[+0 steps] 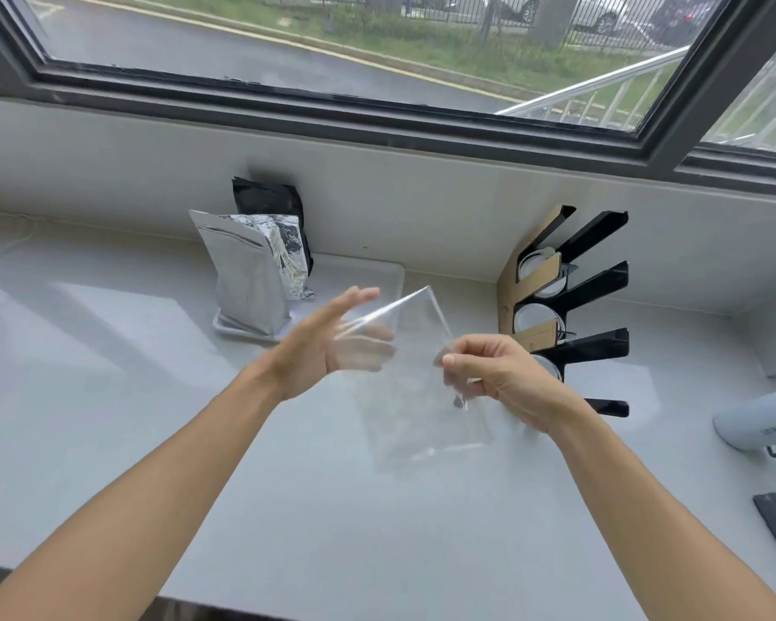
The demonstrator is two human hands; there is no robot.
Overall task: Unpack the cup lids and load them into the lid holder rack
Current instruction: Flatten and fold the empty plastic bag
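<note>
Pale grey countertop [108, 396] filling the lower frame, daylit, with soft window reflections at left. Plain off-white wall [422, 195] across the middle. Dark-framed window [332, 105] along the top, showing wet road, grass strip, metal railing and parked cars at upper right.
</note>
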